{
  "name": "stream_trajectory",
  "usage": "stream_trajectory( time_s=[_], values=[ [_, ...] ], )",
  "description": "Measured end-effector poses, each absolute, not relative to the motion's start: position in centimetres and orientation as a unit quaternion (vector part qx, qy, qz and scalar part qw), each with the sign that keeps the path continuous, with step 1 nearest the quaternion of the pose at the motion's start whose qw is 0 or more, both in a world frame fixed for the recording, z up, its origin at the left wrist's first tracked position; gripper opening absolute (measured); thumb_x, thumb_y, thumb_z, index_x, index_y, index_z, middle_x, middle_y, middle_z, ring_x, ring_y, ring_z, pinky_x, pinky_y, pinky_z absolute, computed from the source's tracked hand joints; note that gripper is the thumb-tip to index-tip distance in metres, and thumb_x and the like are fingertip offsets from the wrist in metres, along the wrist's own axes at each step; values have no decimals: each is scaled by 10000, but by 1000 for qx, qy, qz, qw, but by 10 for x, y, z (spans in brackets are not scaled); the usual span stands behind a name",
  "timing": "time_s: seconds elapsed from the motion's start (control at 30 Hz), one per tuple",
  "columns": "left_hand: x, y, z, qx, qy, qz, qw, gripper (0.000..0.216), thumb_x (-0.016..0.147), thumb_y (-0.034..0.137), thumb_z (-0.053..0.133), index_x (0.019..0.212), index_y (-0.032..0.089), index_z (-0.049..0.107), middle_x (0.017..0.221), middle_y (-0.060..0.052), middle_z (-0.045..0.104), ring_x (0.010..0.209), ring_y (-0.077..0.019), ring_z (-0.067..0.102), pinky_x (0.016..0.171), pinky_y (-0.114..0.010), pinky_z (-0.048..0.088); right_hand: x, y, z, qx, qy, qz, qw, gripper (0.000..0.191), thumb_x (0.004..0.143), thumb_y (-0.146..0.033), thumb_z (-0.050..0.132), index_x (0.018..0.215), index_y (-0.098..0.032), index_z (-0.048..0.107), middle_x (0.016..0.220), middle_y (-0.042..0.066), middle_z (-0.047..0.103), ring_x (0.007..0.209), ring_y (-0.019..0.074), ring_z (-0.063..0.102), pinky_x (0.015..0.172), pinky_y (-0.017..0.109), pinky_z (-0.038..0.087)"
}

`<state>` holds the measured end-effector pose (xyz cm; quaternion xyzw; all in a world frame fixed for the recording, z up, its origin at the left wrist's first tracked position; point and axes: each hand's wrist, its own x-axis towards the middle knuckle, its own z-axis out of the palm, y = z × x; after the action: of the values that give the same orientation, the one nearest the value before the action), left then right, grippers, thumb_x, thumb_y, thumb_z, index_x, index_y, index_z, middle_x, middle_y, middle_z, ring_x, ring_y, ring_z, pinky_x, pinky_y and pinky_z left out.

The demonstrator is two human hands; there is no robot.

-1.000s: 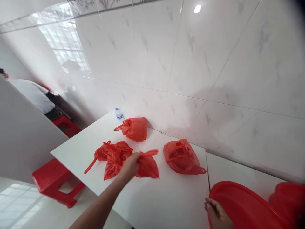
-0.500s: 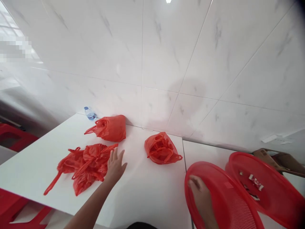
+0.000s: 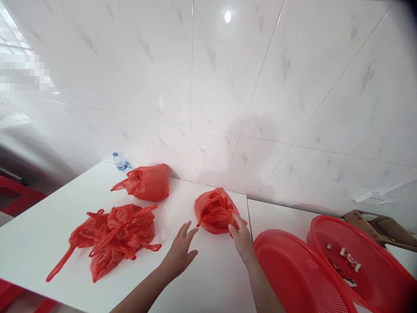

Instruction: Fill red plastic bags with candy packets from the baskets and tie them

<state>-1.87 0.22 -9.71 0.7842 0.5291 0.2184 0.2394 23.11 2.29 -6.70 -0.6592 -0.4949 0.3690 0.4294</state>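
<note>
The left hand [image 3: 180, 254] hovered open over the white table [image 3: 48, 230], fingers spread, holding nothing. Just beyond it, the right hand [image 3: 241, 237] touched the near edge of a red plastic bag [image 3: 213, 211], grip unclear. Farther left lay crumpled red bags [image 3: 114, 234].

Wall [image 3: 228, 78] — big glossy white tiles w/ faint grey veining, thin grout lines. Ceiling light glare [image 3: 227, 16] reflected near top centre. Window reflection [image 3: 13, 48] at upper left, partly blurred. White table [image 3: 48, 226] pushed against wall; second white table [image 3: 280, 217] butted up on its right — narrow seam btwn them. Red stool [image 3: 16, 200] at far left.
</note>
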Motion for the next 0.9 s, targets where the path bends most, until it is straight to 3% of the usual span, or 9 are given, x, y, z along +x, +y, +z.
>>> stream_trajectory(
  time_s=[0.17,0.27,0.33,0.47,0.57,0.63,0.7,0.77,0.9],
  values=[
    [-3,-1,-67,770,512,322,200,808,830,278,611,1482,285,134,1552,-155,207,1431,-323,212,1085,-559,337,228,-10,-23,-604,-496,397,481,525,832,-456,530,1341,-330,491,1459,24,433,1303,268,430,988,440,455],
    [7,-2,-47,781,488,363,141,776,856,383,592,1486,281,150,1570,-149,163,1446,-349,131,1104,-585,276,224,-31,-1,-589,-501,400,493,463,826,-469,551,1263,-319,573,1411,42,490,1291,275,440,998,446,441],
    [12,0,-37,789,475,360,150,756,851,379,596,1484,283,195,1557,-139,222,1433,-346,184,1107,-569,278,222,-42,7,-575,-504,422,487,415,830,-473,556,1201,-299,622,1354,59,544,1267,269,465,1015,438,425],
    [21,5,-28,788,438,333,277,804,739,235,666,1459,282,309,1462,-99,425,1333,-302,400,1070,-483,378,218,-51,14,-530,-489,489,491,351,822,-470,590,1088,-256,671,1221,70,628,1197,246,523,1035,404,405],
    [31,3,-29,721,457,344,390,542,754,141,550,1279,277,549,1241,-50,635,1125,-240,593,971,-393,467,215,-49,14,-479,-429,547,537,421,823,-498,577,1179,-275,596,1265,64,594,1186,231,531,979,380,449],
    [38,1,-32,638,493,375,457,405,774,128,488,1138,247,619,1070,-38,703,960,-208,659,856,-341,512,212,-47,9,-479,-386,548,567,482,844,-555,501,1245,-288,518,1245,73,588,1100,223,577,868,362,505],
    [44,-3,-35,557,513,411,508,331,764,153,524,1080,222,595,934,-30,711,828,-192,672,725,-301,526,206,-49,0,-533,-384,504,561,490,830,-579,494,1207,-267,514,1101,75,625,928,209,617,739,332,522],
    [48,-6,-37,497,503,436,557,304,733,195,610,1031,212,550,824,-10,690,729,-178,662,640,-275,511,197,-52,-15,-602,-424,452,503,462,752,-528,620,1113,-250,546,956,45,639,780,191,605,660,308,505],
    [45,-7,-37,382,421,454,686,340,715,335,701,948,195,495,763,-5,668,652,-155,651,625,-275,504,186,-54,-54,-647,-483,436,397,236,724,-400,628,892,-235,615,815,14,662,712,196,605,636,311,480]
  ],
)
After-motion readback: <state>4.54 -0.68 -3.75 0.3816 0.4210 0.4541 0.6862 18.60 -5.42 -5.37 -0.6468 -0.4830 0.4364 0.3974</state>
